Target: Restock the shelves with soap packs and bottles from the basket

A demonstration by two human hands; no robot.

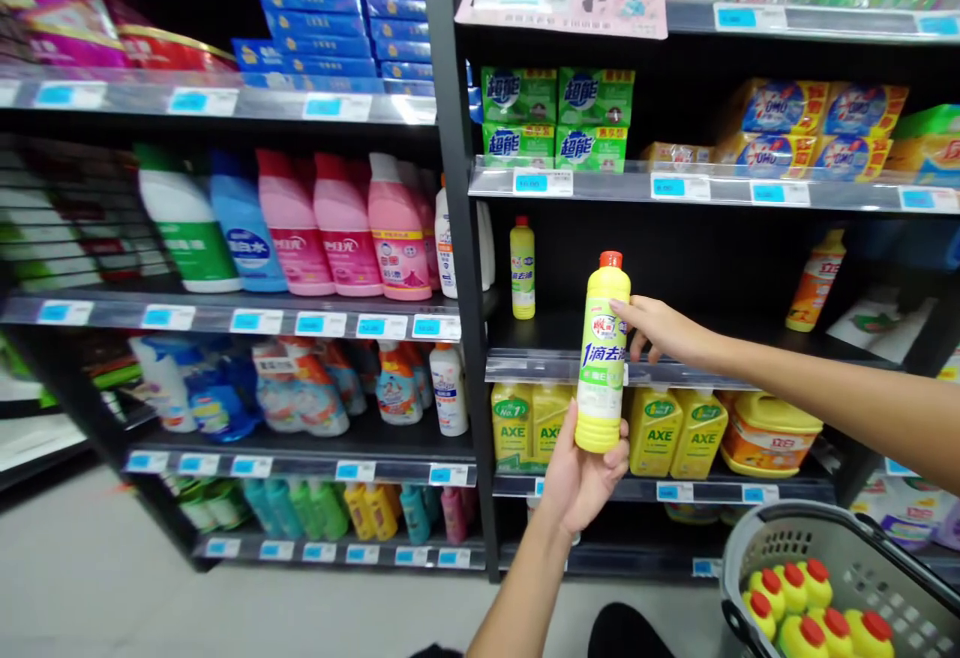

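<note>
By the shelf (525, 368), left hand (581, 473) and right hand (664, 330) grasp one yellow bottle (601, 358).

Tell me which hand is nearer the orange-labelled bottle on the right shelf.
Right hand, left of and slightly below the orange-labelled bottle; left hand lower and farther left.
</note>
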